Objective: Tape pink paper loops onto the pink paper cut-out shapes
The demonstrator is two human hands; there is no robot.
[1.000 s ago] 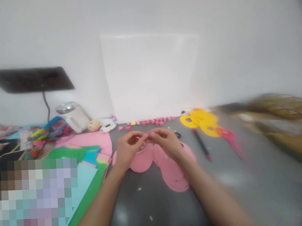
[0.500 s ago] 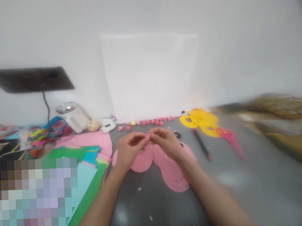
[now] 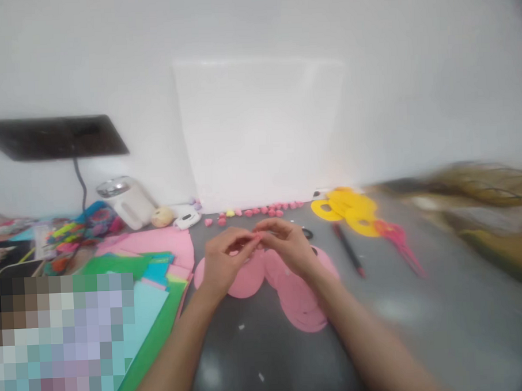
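Between the fingertips of my left hand [image 3: 223,257] and my right hand [image 3: 287,246] is a small pink paper piece [image 3: 259,236]. Both hands pinch it, and the fingers hide most of its shape. Below them on the grey table [image 3: 233,346] lie several flat pink paper circles [image 3: 297,295], overlapping in a loose pile under and beside my wrists. A row of small pink rolled paper flowers [image 3: 270,210], with a yellow one [image 3: 230,213] among them, lines the back of the table beyond my hands.
Right of my hands lie a dark pencil [image 3: 349,250], yellow paper rings [image 3: 352,206] and pink scissors [image 3: 402,247]. Coloured paper sheets [image 3: 149,315] are stacked at left, near a white glue gun-like device [image 3: 129,204]. A white board [image 3: 262,132] leans on the wall.
My fingers have shifted slightly around the small pink paper piece, the left fingertips moving a little closer together. Everything on the table stays where it was.
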